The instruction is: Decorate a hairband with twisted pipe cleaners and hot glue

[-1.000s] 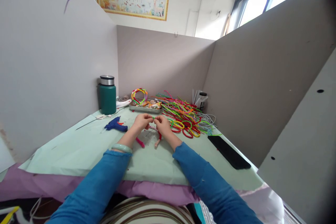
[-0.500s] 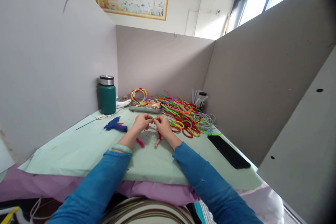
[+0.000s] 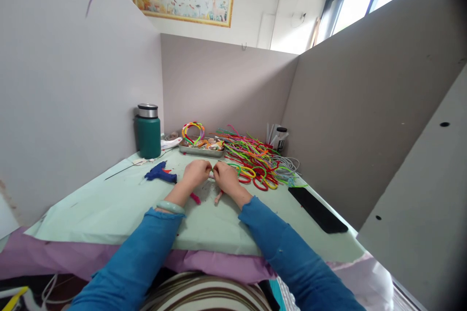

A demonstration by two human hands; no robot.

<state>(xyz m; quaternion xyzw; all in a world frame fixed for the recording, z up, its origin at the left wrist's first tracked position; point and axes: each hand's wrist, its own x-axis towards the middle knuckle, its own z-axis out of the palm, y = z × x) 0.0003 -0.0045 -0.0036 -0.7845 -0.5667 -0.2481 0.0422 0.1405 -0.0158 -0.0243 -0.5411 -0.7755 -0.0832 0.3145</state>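
My left hand (image 3: 197,172) and my right hand (image 3: 225,177) meet above the middle of the table, fingertips pinched close together. Between them shows a small green bit (image 3: 212,170), apparently a piece of pipe cleaner; the fingers hide most of it. Under the hands lies a fuzzy pipe-cleaner piece, with a bright pink end (image 3: 195,198) by my left wrist and a pale pink end (image 3: 218,198) below my right hand. Its middle is covered by the hands. Close to my right hand are yellow, red and green pipe-cleaner loops (image 3: 248,173).
A blue glue gun (image 3: 161,173) lies left of my hands, near a green bottle (image 3: 149,131). Behind stand a metal tray (image 3: 202,151) and a multicoloured ring (image 3: 193,132). Rightward are piled pipe cleaners (image 3: 251,150) and a black flat slab (image 3: 318,210). Partitions enclose the table.
Both hands have drawn slightly closer together, with the fingers curled further over the green piece. More of the pink and red piece beneath is now covered.
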